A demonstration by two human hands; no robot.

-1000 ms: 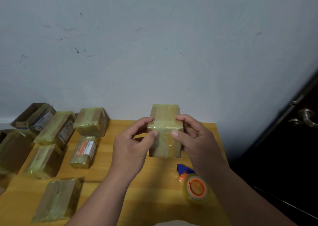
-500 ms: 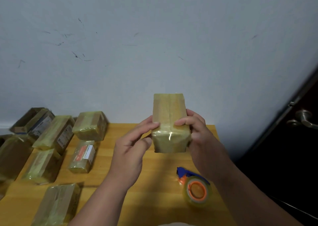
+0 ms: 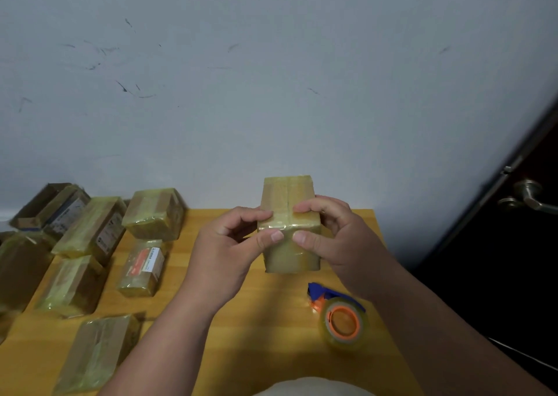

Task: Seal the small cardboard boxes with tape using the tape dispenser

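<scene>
both hands gripping one small tape-wrapped brown cardboard box (image 3: 288, 229), lifted above the far edge of the wooden desk (image 3: 256, 335). left hand (image 3: 225, 253) and right hand (image 3: 335, 238) curling round its sides, thumbs pressing the near face. box looking sealed already; likely smoothing tape. orange-cored clear tape dispenser (image 3: 341, 320) lying idle near the desk's right edge. taped boxes (image 3: 90, 244) crowding the left side, apparently done.

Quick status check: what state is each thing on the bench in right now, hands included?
Held box: taped, lifted off the table, in both hands.
Left hand: grip on the box's left side.
Right hand: grip on its right side.
Tape dispenser: lying on the table, untouched.
Boxes at left: taped, resting on the table.
Door: state unclear.
</scene>
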